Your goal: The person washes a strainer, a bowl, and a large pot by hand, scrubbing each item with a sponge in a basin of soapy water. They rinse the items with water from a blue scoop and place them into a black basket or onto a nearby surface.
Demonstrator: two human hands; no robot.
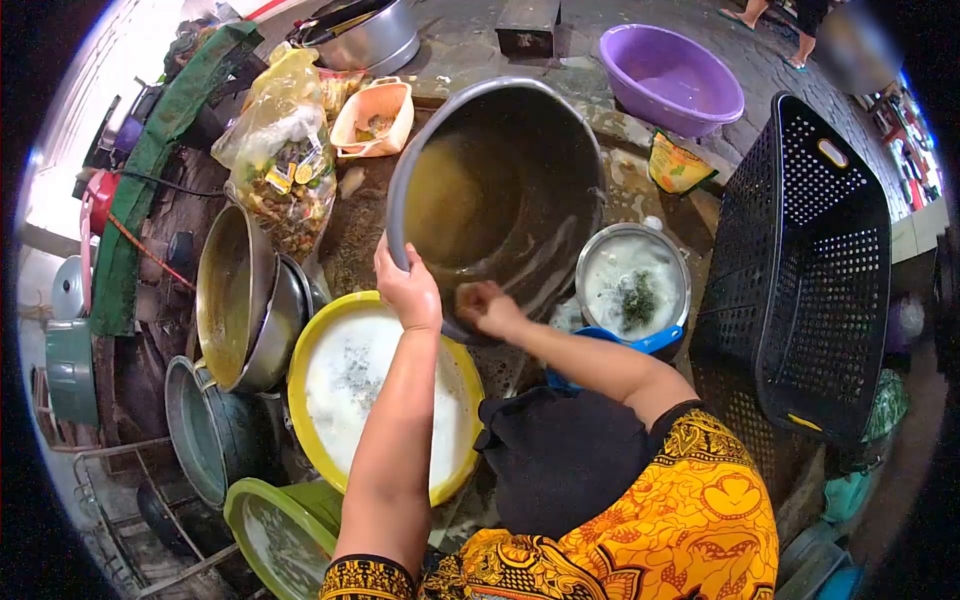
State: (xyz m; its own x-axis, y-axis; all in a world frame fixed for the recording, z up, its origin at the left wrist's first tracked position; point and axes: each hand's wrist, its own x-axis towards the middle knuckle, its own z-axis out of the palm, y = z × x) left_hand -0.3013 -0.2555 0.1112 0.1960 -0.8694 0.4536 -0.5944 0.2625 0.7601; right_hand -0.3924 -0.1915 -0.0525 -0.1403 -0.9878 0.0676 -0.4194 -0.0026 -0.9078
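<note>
A large, deep, dark-grey round tub (550,165) leans tilted just ahead of both hands, its mouth turned toward the person. The step in hand seems to be working its near side while it is tipped; a next stroke would call for a steady rim. The left hand (407,290) clasps that rim, arm reaching nearly straight. The right hand (488,308), blurred, comes in at the near lip, fingers curled; whether they pinch anything, I cannot tell. Below the left hand sits a round yellow basin (297,400) of suds.
</note>
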